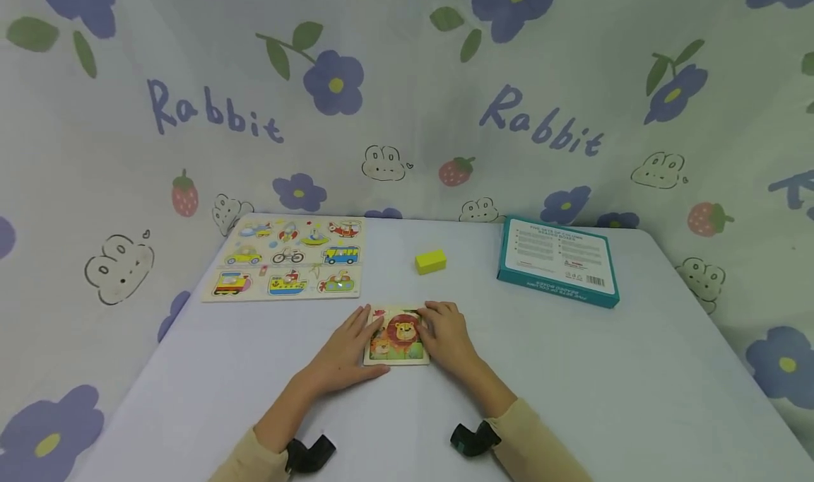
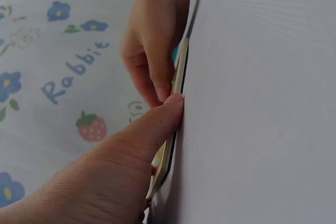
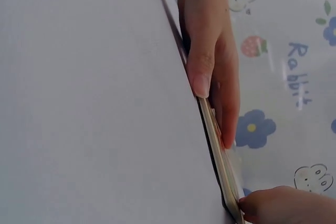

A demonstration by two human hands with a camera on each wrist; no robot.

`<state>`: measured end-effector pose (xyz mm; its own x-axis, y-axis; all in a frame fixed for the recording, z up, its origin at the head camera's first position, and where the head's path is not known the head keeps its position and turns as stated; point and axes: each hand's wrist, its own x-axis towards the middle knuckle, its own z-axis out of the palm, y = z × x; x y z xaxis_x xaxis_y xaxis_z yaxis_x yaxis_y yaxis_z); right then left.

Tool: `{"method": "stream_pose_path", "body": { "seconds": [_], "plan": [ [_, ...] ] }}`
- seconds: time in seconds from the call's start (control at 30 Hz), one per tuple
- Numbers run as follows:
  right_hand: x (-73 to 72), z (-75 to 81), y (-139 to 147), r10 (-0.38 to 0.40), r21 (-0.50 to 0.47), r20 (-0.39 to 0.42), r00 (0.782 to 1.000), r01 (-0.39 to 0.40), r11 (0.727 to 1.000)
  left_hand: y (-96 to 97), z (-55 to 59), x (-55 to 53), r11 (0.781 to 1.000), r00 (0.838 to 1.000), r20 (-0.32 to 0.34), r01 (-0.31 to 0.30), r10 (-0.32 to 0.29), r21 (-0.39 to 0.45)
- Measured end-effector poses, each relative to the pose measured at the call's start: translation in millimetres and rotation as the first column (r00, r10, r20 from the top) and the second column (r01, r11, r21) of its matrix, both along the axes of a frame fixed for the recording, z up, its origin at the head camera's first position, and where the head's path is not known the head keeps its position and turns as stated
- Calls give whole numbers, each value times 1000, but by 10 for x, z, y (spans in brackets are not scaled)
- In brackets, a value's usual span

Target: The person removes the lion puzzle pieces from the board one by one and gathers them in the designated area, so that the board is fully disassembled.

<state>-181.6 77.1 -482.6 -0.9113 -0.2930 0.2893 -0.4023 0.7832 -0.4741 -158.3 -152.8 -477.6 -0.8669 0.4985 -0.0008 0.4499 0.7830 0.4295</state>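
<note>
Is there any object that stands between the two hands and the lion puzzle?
Nothing visible: the left hand and the right hand both touch the lion puzzle. The yellow block lies beyond it, not between.

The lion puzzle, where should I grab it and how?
Probably best to take the lion puzzle by its left and right edges, one hand coming in from each side. It's a thin, flat board, so the edges give fingers and thumbs something to hold while the middle stays uncovered. The left hand and right hand are at those two sides.
</note>
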Motion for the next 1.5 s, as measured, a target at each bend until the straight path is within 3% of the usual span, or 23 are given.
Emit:
{"method": "stream_pose_path", "body": {
  "seconds": [0.13, 0.37, 0.67, 0.97, 1.2, 1.5],
  "plan": [
    [27, -19, -22, -24, -2, -30, 999, 24, 1000, 25, 1, 20, 1000, 1000, -6, -12, 12, 17],
    [42, -75, -32, -18, -83, -13, 1000, 16, 996, 43, -11, 54, 1000, 1000, 0, -23, 23, -2],
    [-8, -39, -24, -37, -105, 13, 999, 38, 994, 58, -6, 23, 1000, 999, -33, -11, 11, 3],
    [-5, -57, -18, -8, -201, 27, 1000, 13, 979, 48, -31, 20, 1000, 999, -35, -6, 6, -5],
    [-23, -16, -17, -9, -271, 94, 996, 34, 962, 50, -25, -11, 1000, 999, -33, 1, -1, -7],
    [-40, -33, -22, 12, -309, 64, 998, 9, 951, 50, -25, -9, 1000, 1000, -19, -15, 14, -22]
  ]
}}
